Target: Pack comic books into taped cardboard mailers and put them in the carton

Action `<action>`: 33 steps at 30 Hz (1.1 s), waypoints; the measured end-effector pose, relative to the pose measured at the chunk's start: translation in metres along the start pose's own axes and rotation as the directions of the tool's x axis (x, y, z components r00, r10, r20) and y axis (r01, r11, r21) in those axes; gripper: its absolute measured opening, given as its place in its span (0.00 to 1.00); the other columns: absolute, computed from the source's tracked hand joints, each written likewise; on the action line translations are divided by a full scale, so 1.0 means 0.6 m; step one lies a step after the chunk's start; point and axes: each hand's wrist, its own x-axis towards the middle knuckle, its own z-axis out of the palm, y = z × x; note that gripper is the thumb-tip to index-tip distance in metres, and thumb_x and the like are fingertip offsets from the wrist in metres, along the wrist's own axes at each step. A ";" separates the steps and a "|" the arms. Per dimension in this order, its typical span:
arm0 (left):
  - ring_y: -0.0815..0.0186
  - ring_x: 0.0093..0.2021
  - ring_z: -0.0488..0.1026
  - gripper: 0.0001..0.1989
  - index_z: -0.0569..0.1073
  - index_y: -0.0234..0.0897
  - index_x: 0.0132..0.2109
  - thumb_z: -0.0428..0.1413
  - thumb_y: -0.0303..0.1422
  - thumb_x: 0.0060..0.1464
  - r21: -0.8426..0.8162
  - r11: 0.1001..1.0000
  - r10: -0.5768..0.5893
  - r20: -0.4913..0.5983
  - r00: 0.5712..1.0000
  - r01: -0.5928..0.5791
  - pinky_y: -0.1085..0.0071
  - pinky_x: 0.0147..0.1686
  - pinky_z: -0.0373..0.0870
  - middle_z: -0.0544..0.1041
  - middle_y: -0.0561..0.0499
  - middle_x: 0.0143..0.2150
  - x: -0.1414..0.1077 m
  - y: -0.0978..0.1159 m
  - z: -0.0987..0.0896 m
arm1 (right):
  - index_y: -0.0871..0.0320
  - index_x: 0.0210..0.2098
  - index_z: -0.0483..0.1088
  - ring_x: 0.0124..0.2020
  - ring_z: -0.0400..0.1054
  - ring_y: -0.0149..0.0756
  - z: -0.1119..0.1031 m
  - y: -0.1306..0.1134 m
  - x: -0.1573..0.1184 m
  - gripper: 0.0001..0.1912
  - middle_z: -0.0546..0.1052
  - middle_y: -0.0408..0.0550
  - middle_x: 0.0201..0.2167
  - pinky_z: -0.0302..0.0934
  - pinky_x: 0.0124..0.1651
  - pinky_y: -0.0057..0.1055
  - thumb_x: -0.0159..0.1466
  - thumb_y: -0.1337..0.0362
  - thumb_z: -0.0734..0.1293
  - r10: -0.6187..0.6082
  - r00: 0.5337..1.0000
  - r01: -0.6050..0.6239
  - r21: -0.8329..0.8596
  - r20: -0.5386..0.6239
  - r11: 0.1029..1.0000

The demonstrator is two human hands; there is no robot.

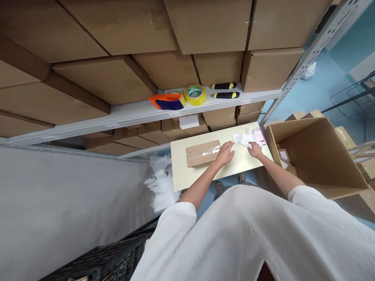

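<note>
A taped brown carton (202,153) lies on the pale yellow table (181,177). My left hand (225,153) is at the carton's right end, its fingers apart and pointing away from me. My right hand (254,149) reaches to the near edge of some white papers (243,139) at the table's right side. Its thumb and fingers are spread, and nothing shows in its grasp. Beside the papers lies a pink and white item (259,136), partly blurred.
Beyond the table, a metal shelf (131,113) holds cartons, an orange tape dispenser (167,101), a yellow tape roll (195,95) and two cutters (225,95). A large open box (322,156) stands right; white sheets (163,187) hang left. A black crate (125,257) sits lower left.
</note>
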 end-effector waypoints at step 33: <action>0.48 0.65 0.77 0.33 0.69 0.37 0.73 0.58 0.26 0.61 -0.488 0.731 -0.503 0.088 0.860 0.478 0.50 0.69 0.71 0.70 0.35 0.73 0.168 0.006 0.157 | 0.55 0.51 0.81 0.56 0.75 0.48 -0.050 0.056 0.151 0.18 0.82 0.52 0.56 0.66 0.61 0.41 0.68 0.65 0.62 -0.273 0.959 0.254 0.199 0.074 0.947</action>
